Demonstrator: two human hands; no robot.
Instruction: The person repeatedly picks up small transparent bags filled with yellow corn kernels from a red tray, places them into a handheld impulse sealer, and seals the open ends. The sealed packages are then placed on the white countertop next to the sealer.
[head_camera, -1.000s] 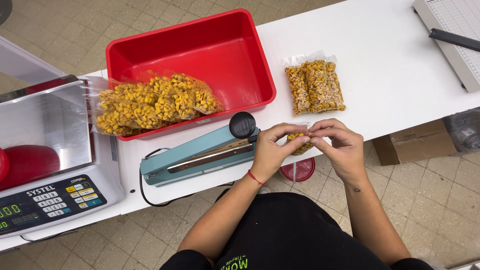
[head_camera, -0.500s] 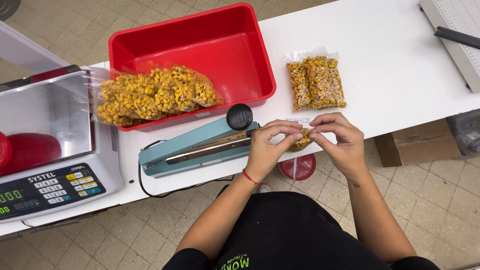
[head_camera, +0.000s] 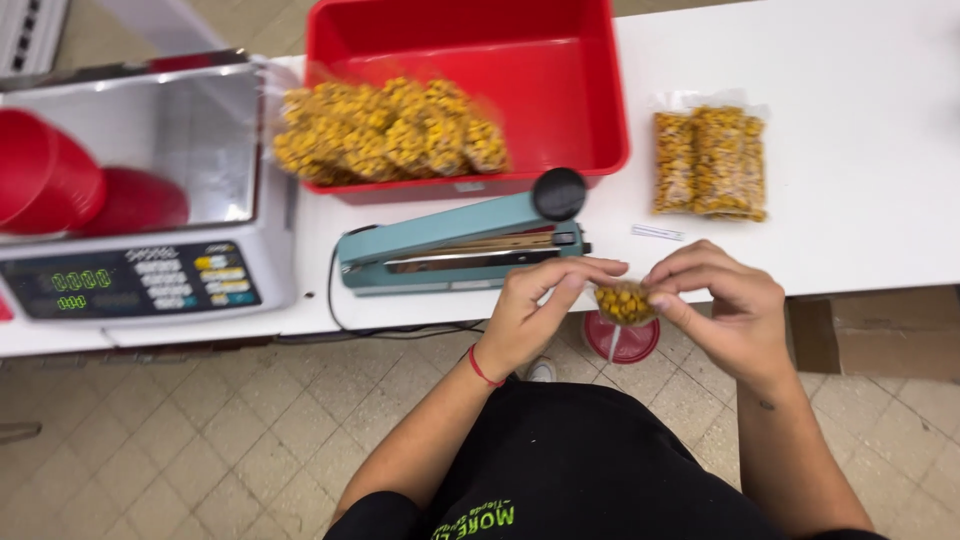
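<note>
Together, the left hand (head_camera: 535, 315) and right hand (head_camera: 722, 310) are pinching a small bag of yellow kernels (head_camera: 623, 301) between their fingertips, each grip clamped on it, the teal heat sealer (head_camera: 455, 243) lying just beyond on the white bench (head_camera: 860, 180).

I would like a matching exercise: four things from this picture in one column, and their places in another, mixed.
1. small bag of corn
2. heat sealer
3. red tub
4. scale

a. far left on the table
b. behind the sealer
c. between the left hand and right hand
d. table edge, before the hands

Pairs: 1-c, 2-d, 3-b, 4-a
</note>
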